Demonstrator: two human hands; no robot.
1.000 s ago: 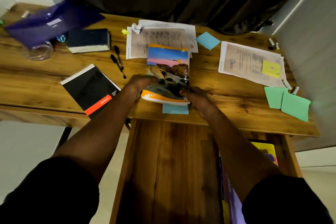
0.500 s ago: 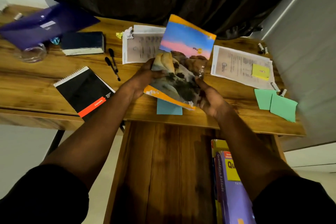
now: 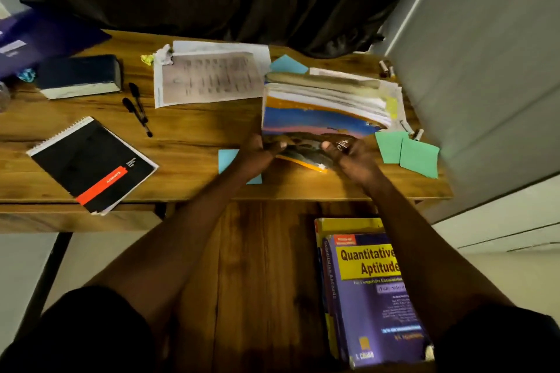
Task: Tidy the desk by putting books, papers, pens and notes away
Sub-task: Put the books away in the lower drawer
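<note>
Book (image 3: 321, 121) with bright cover gripped at its near edge by my left hand (image 3: 257, 150) and right hand (image 3: 348, 154), tilted above desk (image 3: 188, 136), 2 pens (image 3: 136, 107) far left.

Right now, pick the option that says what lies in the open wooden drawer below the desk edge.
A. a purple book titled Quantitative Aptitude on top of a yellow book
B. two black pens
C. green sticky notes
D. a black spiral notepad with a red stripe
A: the purple Quantitative Aptitude book lies in the wooden drawer on a yellow book; the pens, notepad and green notes are on the desktop.
</note>
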